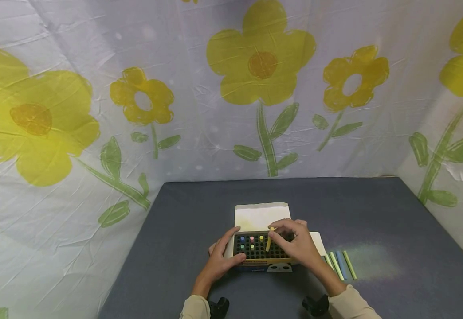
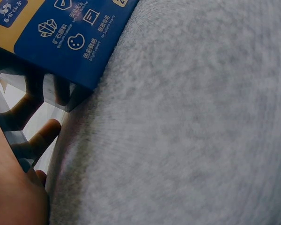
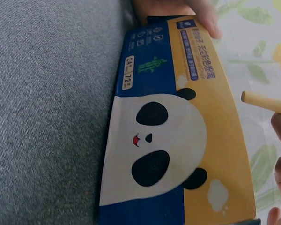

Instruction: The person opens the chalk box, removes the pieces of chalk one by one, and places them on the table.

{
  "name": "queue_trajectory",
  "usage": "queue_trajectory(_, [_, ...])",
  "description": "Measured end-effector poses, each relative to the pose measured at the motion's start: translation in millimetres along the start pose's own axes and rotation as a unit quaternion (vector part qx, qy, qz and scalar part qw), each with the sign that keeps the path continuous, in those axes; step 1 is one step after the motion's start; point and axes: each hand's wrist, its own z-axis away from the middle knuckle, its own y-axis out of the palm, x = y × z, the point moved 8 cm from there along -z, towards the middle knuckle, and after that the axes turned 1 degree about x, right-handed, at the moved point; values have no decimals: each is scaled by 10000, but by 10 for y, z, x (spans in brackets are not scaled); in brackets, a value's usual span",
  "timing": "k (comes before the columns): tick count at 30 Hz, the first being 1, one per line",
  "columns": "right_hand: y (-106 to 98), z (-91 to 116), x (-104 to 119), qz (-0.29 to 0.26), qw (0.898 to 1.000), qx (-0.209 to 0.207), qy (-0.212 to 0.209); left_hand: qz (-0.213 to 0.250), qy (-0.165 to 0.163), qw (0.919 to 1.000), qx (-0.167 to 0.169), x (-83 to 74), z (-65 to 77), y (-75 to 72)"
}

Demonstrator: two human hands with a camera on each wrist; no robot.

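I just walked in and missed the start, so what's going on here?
A person is working with an open chalk box on a dark table. Their left-hand grip holds its left end; the right-hand grip pinches a yellow stick over the black holed tray. Five coloured sticks stand in the tray, and at least four loose sticks lie to the box's right.

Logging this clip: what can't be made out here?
Head: right part of the hole tray, behind the right hand.
Head: part of the leftmost loose chalk, behind the right forearm.
Right wrist: held chalk, cut by the right edge.
Left wrist: box, cut by top and left edges.
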Motion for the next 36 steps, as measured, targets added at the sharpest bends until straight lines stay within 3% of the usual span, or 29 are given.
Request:
queue_trajectory(6, [-90,19,-46,-130,9995,116,257,-21,-43,10000,-6,2,0,0])
queue_trajectory(17, [-312,94,-129,-836,9950,393,387,-4,-23,10000,30,21,-4,-2])
queue_trajectory(24, [-454,178,-209,-838,9943,441,480,20,1,10000,47,6,5,-4])
queue_trajectory(36, [-772,380,-459,-653,9914,503,1015,136,-41,9998,101,11,6,2])
